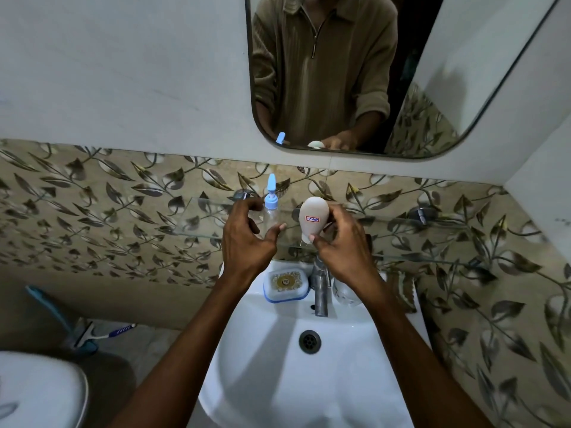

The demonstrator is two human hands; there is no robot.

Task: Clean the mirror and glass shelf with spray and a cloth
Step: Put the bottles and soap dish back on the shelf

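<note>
A clear spray bottle (272, 208) with a light blue nozzle stands on the glass shelf (432, 239) under the mirror (340, 72). My left hand (247, 239) curls around the bottle with fingers apart, thumb near its side; I cannot tell if it touches. My right hand (343, 242) grips a white rounded bottle (313, 217) with a small red-lettered label, held over the shelf's middle. No cloth is in view.
Below the shelf sits a white basin (309, 381) with a chrome tap (321, 288), a soap dish (285, 284) and a clear cup (344, 293). A squeegee (92, 333) leans at lower left beside a white toilet (40, 393). Walls close in on the right.
</note>
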